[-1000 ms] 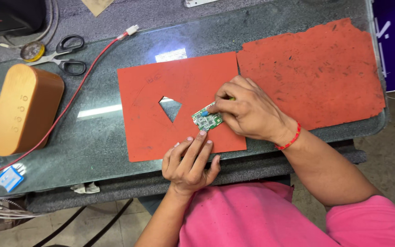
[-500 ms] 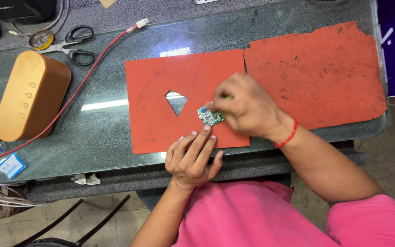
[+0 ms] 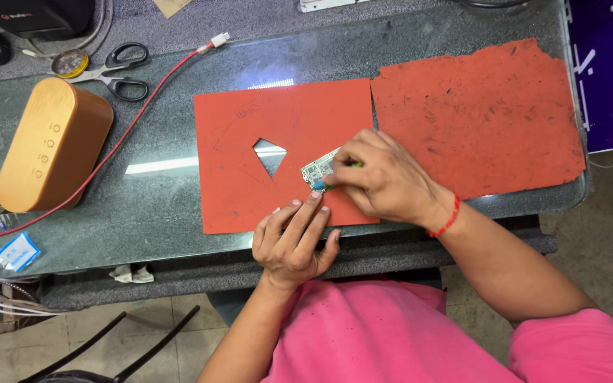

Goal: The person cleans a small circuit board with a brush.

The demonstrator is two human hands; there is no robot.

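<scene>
A small green circuit board (image 3: pixel 316 171) lies on a red mat (image 3: pixel 243 149) that has a kite-shaped hole cut in it. My right hand (image 3: pixel 384 177) is closed over the board's right end, and a small green-tipped thing shows between its fingers. My left hand (image 3: pixel 294 237) rests at the mat's near edge. Its fingers are stretched out, and the fingertips touch the board's lower corner, where a small blue part sits.
A second, rough-edged red mat (image 3: pixel 480 113) lies to the right on the glass-topped table (image 3: pixel 157 206). At the left are a wooden oval speaker (image 3: pixel 52 152), scissors (image 3: pixel 118 71), a red cable (image 3: pixel 133 120), a blue-and-white packet (image 3: pixel 18 251) and a solder tin (image 3: pixel 70 64).
The camera view has shifted, so everything sits further right in the picture. My hands stay on the board, with the left fingertips now closer against its lower corner.
</scene>
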